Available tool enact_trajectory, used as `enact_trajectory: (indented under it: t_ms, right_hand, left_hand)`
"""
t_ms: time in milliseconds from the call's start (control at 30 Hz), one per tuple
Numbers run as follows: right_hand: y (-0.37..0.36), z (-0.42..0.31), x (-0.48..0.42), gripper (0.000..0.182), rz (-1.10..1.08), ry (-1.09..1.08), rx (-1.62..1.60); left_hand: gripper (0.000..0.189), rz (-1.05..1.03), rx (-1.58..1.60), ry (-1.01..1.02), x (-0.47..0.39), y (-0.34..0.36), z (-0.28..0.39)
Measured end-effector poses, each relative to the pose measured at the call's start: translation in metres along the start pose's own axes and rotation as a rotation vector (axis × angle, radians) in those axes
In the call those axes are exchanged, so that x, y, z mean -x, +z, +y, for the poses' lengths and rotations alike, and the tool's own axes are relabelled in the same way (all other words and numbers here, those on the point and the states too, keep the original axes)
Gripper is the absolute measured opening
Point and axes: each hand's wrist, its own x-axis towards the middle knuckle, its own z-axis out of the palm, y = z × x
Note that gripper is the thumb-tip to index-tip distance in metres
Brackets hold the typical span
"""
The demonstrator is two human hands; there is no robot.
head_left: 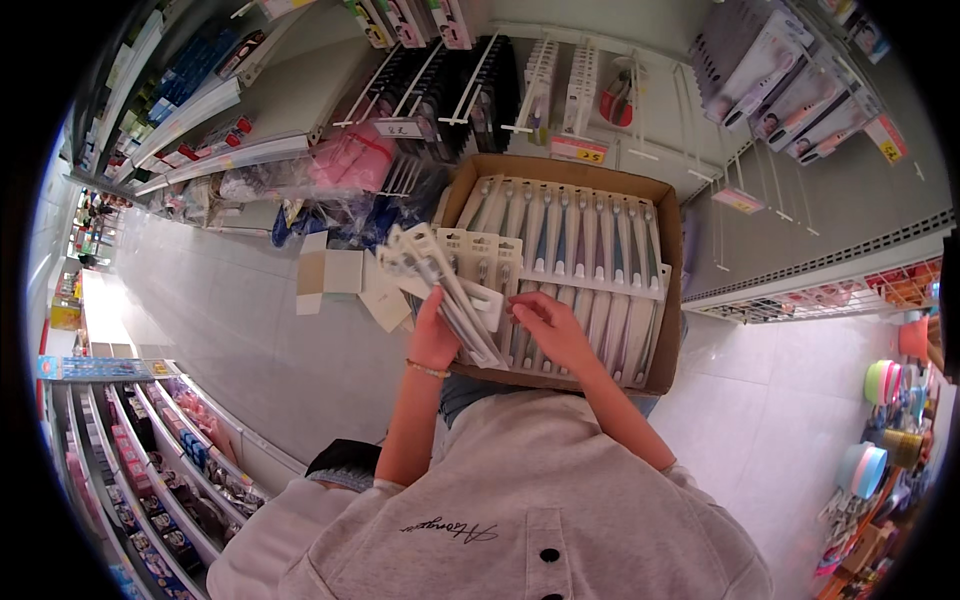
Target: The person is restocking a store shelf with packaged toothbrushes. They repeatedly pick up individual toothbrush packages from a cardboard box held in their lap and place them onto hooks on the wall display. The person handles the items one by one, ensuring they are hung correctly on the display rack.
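Observation:
My left hand [435, 328] grips several carded toothbrush packs [454, 300], fanned out and tilted above the left side of a cardboard box [670, 330]. Rows of toothbrushes in clear packaging [579, 232] fill the box, their handles blue, purple and green. A few more carded packs [484, 259] stand upright at its left side, partly behind those I hold. My right hand [553, 328] hangs over the box's near row, fingers bent and a little apart, close to the held packs. Nothing shows between its fingers. The box seems to rest on my lap.
Shelf hooks [472, 101] with hanging packs rise behind the box, and bare hooks [686, 120] stick out at right. Flattened card pieces [341, 271] and clear plastic bags [300, 184] lie at left. A low shelf rack [161, 465] stands behind at left; plastic basins [862, 469] are at right.

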Motion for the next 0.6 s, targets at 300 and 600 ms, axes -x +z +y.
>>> enact_trajectory:
  t_ms: [300,600]
  right_hand:
    - [-0.013,-0.006,0.004,0.024,-0.082,0.159,-0.036]
    - [-0.012,-0.004,0.009,0.029,0.102,0.165,-0.361]
  left_hand:
    - [0.042,-0.060,-0.148,-0.146,-0.005,0.035,-0.019]
    - [0.040,-0.049,-0.280,-0.151,-0.008,0.036,-0.019]
